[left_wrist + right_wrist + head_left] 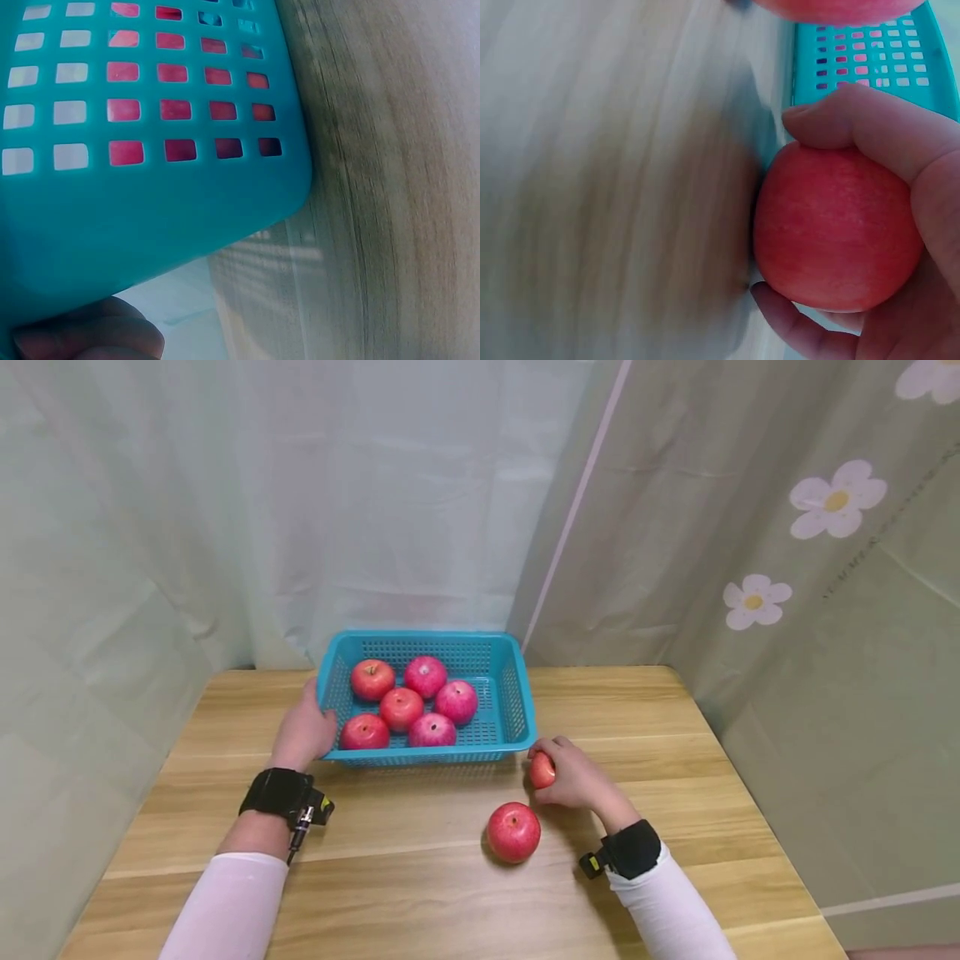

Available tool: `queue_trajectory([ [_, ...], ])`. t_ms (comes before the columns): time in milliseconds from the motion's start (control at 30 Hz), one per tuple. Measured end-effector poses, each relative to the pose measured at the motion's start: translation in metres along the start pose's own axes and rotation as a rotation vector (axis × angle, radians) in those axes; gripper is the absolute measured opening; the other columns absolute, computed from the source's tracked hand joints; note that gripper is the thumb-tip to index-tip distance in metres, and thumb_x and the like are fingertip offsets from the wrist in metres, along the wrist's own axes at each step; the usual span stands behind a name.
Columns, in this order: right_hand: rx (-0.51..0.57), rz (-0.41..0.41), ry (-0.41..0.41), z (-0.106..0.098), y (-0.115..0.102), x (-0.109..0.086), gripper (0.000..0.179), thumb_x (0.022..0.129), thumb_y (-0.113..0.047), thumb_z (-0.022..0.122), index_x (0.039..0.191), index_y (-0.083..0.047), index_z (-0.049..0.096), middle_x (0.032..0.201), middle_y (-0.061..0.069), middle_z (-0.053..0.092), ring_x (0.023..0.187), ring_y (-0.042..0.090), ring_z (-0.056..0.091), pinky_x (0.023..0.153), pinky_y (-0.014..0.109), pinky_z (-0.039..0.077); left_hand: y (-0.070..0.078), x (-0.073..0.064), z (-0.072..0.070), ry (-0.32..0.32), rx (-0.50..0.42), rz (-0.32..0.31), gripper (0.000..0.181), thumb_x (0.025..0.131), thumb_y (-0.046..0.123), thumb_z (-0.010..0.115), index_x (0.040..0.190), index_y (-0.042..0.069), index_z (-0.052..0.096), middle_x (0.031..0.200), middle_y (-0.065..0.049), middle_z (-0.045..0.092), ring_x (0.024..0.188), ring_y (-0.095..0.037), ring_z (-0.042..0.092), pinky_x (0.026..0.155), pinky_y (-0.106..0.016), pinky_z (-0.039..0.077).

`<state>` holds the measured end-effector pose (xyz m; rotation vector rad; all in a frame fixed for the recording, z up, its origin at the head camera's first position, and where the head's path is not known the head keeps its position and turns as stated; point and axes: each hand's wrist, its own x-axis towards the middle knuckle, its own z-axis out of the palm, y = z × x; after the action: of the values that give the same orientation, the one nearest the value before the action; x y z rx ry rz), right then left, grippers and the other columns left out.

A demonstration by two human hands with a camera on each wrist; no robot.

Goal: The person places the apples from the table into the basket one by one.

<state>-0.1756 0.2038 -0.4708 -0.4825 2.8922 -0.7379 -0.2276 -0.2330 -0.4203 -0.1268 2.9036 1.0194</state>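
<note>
A blue plastic basket (pixel 431 753) with latticed sides stands at the back of the table, holding several red apples (pixel 401 709). My left hand (pixel 303 727) grips the basket's left end; in the left wrist view its fingers (pixel 97 330) curl at the rim. Right of the basket's front corner, my right hand (pixel 573 777) holds a red apple (pixel 836 225), thumb on one side and fingers on the other. Another apple (pixel 513 832) sits on the table, nearer and a little to the left of that hand.
The wooden table (pixel 390 877) carries all of this. A pale curtain (pixel 420 502) hangs behind its back edge, and flower-printed cloth (pixel 825 693) hangs along the right side.
</note>
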Motion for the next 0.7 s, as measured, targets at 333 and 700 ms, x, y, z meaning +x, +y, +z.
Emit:
queue_trajectory([
  [333, -0.019, 0.027, 0.058, -0.008, 0.009, -0.007, 0.06, 0.065, -0.03, 0.087, 0.118, -0.021, 0.061, 0.11, 0.002, 0.056, 0.09, 0.019, 0.054, 0.071, 0.037, 0.051, -0.001, -0.001, 0.001, -0.012, 0.004, -0.015, 0.069, 0.104, 0.017, 0.039, 0.156, -0.002, -0.001, 0.138, -0.041, 0.038, 0.102, -0.047, 0.051, 0.081, -0.06, 0.049],
  [700, -0.016, 0.065, 0.058, -0.031, 0.015, -0.005, 0.061, 0.066, -0.03, 0.085, 0.121, -0.018, 0.06, 0.111, 0.006, 0.056, 0.091, 0.023, 0.055, 0.071, 0.039, 0.052, 0.001, -0.001, 0.0, -0.017, -0.001, -0.023, 0.069, 0.104, 0.017, 0.04, 0.157, 0.0, -0.002, 0.139, -0.041, 0.037, 0.105, -0.049, 0.051, 0.085, -0.064, 0.048],
])
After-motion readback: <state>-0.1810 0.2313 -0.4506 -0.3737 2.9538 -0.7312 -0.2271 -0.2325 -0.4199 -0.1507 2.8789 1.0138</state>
